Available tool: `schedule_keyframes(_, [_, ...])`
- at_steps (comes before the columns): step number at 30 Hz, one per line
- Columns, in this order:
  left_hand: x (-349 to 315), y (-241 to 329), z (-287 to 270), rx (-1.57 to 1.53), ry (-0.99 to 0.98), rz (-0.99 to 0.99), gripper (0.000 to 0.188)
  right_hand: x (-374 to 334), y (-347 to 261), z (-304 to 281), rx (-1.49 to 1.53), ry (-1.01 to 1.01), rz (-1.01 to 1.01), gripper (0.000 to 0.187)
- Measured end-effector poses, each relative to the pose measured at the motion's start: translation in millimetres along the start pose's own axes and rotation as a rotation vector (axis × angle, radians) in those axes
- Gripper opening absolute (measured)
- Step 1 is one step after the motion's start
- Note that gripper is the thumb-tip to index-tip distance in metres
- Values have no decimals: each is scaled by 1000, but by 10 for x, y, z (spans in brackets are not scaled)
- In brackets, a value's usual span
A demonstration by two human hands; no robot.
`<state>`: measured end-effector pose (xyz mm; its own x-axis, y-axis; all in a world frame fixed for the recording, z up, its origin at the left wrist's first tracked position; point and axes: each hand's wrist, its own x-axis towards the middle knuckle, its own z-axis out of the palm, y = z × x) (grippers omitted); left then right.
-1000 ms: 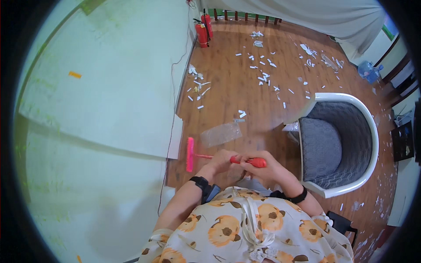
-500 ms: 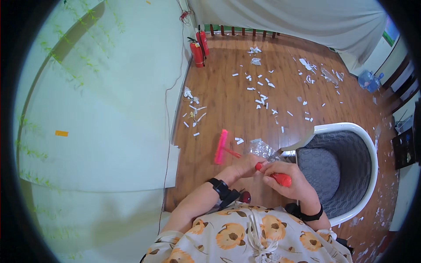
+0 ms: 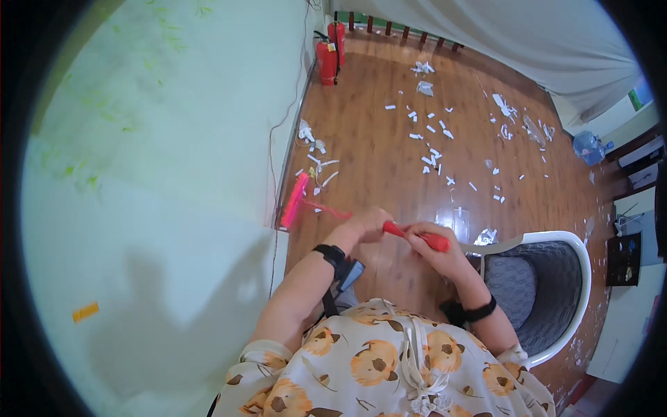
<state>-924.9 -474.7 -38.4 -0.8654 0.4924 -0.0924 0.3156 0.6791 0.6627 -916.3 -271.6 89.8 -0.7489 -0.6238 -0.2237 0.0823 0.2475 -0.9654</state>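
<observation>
Both my hands are closed round the red handle of a broom with a pink bristle head [image 3: 294, 201]. My left hand [image 3: 367, 224] grips the handle partway down. My right hand [image 3: 438, 250] holds it near its thick red end. The broom slants to the left, and its head is at the floor beside the white wall. Close by the bristles, scraps of white paper and strips [image 3: 325, 169] are scattered along the wall's foot. Part of the handle is hidden behind my left hand.
A white tub chair with grey padding [image 3: 586, 278] stands at my right. Clear crinkled plastic [image 3: 488, 236] lies near it. Many white scraps [image 3: 432, 156] litter the wooden floor. Red fire extinguishers [image 3: 326, 62] stand by the wall, and a blue water bottle [image 3: 589, 147] is at the far right.
The broom head has swung left and away from me to the wall. Both hands have moved left with the handle, still gripping it, and the view has shifted.
</observation>
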Motion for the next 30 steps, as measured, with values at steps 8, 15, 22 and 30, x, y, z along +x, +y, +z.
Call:
schedule_keyframes(8, [290,-375,-2,-162,263,144,9,414,-225,97,147,204,238,17])
schedule_keyframes(15, [646,548,-100,-254,101,311,13,-292,-883,-105,-171,363,171,10])
schedule_keyframes(22, [332,877,158,-211,-89,357,16,-991,-675,-100,-142,355,124,12])
schedule_keyframes(30, [220,1004,626,-137,-460,253,16,-1430,-26,22,108,462,155,13])
